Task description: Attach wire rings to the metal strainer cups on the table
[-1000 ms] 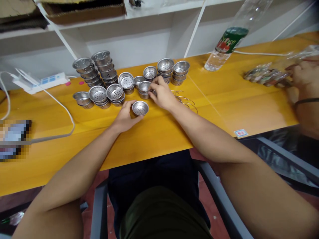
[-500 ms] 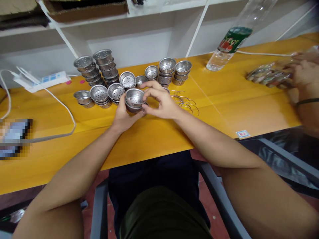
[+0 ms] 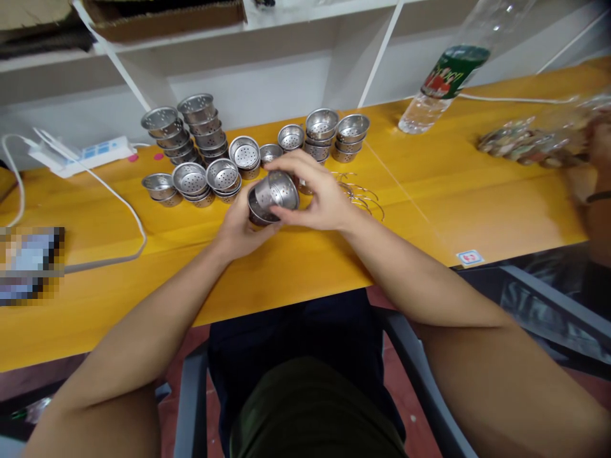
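Observation:
Two perforated metal cups are between my hands, above the table. The lower perforated metal cup (image 3: pixel 258 211) rests in my left hand (image 3: pixel 237 222), with the fingers closed round its side. My right hand (image 3: pixel 317 191) grips the upper perforated metal cup (image 3: pixel 282 190) between thumb and fingers. This upper cup is tilted to the right, and its lower end is still at the lower cup's mouth. Just behind my hands stand stacks of similar cups (image 3: pixel 189 179). Several thin curved wires (image 3: pixel 360 194) lie to the right of my right hand.
Taller cup stacks (image 3: pixel 198 124) stand at the back left, beside a white power strip (image 3: pixel 95 156) with cables. A phone-like, pixelated object (image 3: pixel 28 264) lies at left. A water bottle (image 3: pixel 436 86) stands at the back right. Another person's hand (image 3: pixel 600 143) is by a plastic bag (image 3: pixel 529 141).
My right hand has tipped the upper cup out of line with the lower one, toward the right. The other person's hand has shifted right by the plastic bag.

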The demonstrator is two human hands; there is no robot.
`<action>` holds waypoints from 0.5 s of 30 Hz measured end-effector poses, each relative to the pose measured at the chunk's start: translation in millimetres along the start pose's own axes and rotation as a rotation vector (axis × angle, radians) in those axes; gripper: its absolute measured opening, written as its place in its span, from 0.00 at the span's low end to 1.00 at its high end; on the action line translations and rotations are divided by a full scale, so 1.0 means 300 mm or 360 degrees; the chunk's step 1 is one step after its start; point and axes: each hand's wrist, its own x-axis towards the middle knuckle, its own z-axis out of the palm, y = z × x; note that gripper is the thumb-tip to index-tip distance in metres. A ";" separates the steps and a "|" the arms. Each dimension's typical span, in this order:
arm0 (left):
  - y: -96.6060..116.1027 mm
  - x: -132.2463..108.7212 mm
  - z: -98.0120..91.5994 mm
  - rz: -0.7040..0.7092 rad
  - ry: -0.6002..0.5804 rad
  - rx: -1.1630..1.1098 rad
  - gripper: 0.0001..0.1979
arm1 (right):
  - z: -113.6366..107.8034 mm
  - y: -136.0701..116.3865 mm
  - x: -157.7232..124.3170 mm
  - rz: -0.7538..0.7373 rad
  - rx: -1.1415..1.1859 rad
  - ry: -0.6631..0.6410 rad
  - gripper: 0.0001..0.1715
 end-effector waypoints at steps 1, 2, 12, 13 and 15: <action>0.004 -0.001 -0.006 -0.0015 0.0025 0.0005 0.53 | -0.009 0.020 0.001 0.0042 -0.0023 0.0056 0.51; 0.005 0.000 -0.013 -0.0027 0.0055 0.0022 0.53 | -0.016 0.044 0.002 0.0099 -0.0059 0.0116 0.52; -0.102 0.006 0.019 0.0009 0.0345 0.0004 0.60 | 0.036 0.243 0.020 0.0411 -0.0288 -0.0039 0.58; -0.111 0.003 0.027 0.0002 0.0340 -0.0033 0.59 | 0.047 0.241 0.024 0.0412 -0.0310 -0.0088 0.56; -0.122 0.000 0.036 -0.0011 0.0312 -0.0095 0.57 | 0.066 0.230 0.029 0.0437 -0.0378 -0.0171 0.54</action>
